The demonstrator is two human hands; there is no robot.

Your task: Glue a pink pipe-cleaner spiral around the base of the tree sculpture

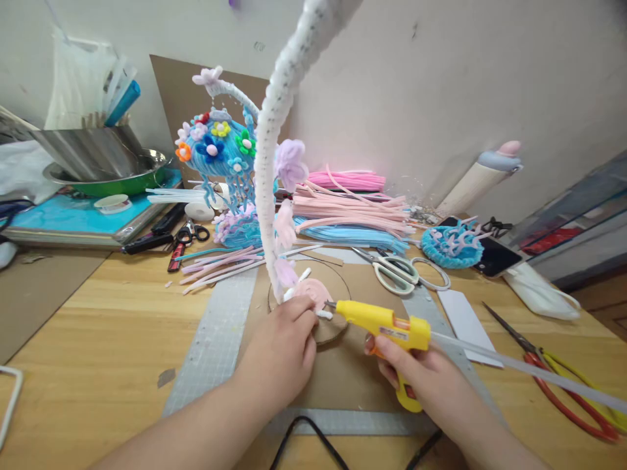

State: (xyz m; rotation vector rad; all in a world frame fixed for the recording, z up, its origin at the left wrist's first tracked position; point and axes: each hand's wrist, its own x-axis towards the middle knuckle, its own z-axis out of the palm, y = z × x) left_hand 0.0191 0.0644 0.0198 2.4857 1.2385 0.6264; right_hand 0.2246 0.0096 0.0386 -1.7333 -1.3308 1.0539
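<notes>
My right hand [416, 365] is wrapped round the handle of a yellow hot glue gun [386, 320]. A long clear glue stick [529, 372] runs out of its back. The nozzle points left at a pink coiled pipe-cleaner disc [313, 292], close to a short white stub [324, 314]. My left hand [284, 343] is closed at the foot of a tall white pipe-cleaner stem [267, 163], over the disc's near side; its fingertips are partly hidden. Lilac and pink fuzzy flowers [290, 164] sit along the stem. Under the disc lies a round cardboard piece [337, 333].
Behind stands a blue jellyfish-like pipe-cleaner piece [220, 147] with flowers. Bundles of pipe cleaners [353, 205] lie at the back. Scissors [396, 271] and larger red-and-yellow-handled scissors [563, 385] lie right. A black cord [313, 424] loops in front. Metal bowls [93, 153] stand left.
</notes>
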